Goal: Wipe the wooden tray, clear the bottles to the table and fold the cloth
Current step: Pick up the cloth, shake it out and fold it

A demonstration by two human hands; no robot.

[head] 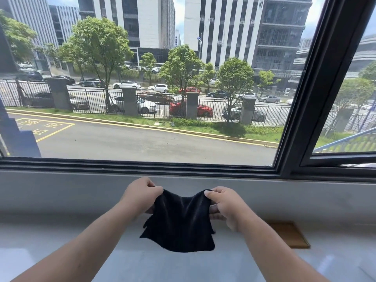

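Two bare hands hold up a dark cloth (179, 218) over a pale table (61, 241), and everything else sits beyond it. On the cloth's left, the left hand (140, 196) is closed in a pinch on one top corner; on its right, the right hand (225, 206) pinches the other, thumb in front and fingers curled behind. Between them the cloth sags and hangs free, its lower edge uneven, so it looks doubled rather than spread flat. Judging by this, folding is under way. Corners could slip from such light pinches, or the edges could meet crooked, since the hanging part is loose and unsupported. Just right of the cloth and a little farther back, the wooden tray (293, 237) lies on the table, partly covered by the right wrist and blurred, so its surface cannot be read. No bottles show anywhere. Beyond the cloth runs a grey window sill (81, 190), then the window (142, 98) onto a street.
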